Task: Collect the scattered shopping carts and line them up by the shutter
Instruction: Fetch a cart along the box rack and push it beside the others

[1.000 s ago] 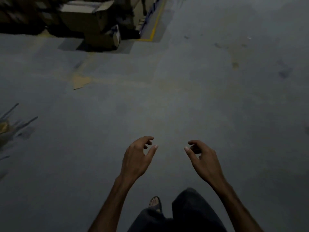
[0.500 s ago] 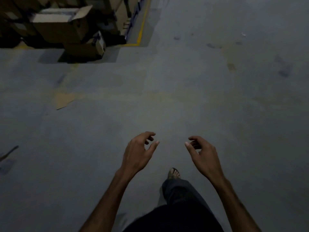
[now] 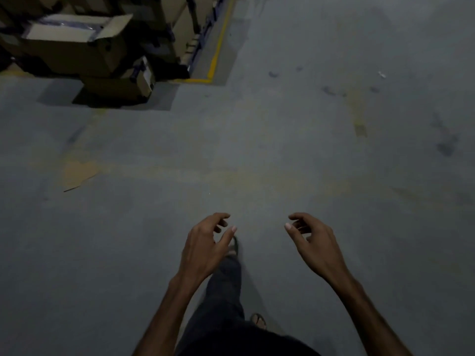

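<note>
No shopping cart and no shutter show in the head view. My left hand point(image 3: 205, 245) and my right hand point(image 3: 312, 242) are held out low in front of me over bare grey floor, about a hand's width apart. Both have loosely curled fingers with nothing in them. Below them I see my dark trousers and sandalled feet, one foot stepping forward between the hands.
Stacked cardboard boxes point(image 3: 74, 47) stand at the top left, one with its flaps open. A yellow floor line point(image 3: 218, 44) runs beside them and turns a corner. A flat scrap of cardboard point(image 3: 78, 173) lies on the floor at left. Dark stains mark the floor at right.
I have walked forward: the boxes and the cardboard scrap have shifted in the view, and thin metal bars at the far left edge have dropped out of sight. My hands stayed held out, empty.
</note>
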The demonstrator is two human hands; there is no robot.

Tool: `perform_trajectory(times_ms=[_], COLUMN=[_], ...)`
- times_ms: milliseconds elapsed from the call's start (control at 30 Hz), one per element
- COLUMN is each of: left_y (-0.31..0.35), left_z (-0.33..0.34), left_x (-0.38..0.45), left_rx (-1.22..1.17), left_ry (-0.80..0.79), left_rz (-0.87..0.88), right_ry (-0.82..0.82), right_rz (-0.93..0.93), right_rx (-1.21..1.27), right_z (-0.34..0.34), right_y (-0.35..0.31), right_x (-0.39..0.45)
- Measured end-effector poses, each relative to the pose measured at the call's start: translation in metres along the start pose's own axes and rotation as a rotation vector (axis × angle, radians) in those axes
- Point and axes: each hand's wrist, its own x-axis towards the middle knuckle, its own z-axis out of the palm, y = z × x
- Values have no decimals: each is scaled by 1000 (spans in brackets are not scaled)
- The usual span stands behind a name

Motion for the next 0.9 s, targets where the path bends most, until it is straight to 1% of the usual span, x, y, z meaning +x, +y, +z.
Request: perform_trajectory(times_ms=[167, 300, 533, 700, 900], left_y=[-13, -12, 14, 27, 37], left_z=[0, -17, -37, -27, 2], left_x=[122, 232, 422, 534, 681], left_rx=[-13, -15, 4, -4, 14], left_ry=[11, 14, -44, -62, -49], left_rz=[3, 1, 84, 109, 112], right_ry=[-1, -3, 94, 145, 151], right_rz=[46, 75, 85, 105, 93], right_rx=[18, 14, 47, 88, 108], right_z=[15, 16, 7, 3, -7], right_y=[-8, -34, -79, -90, -87], right_x=[108, 203, 366, 470, 621])
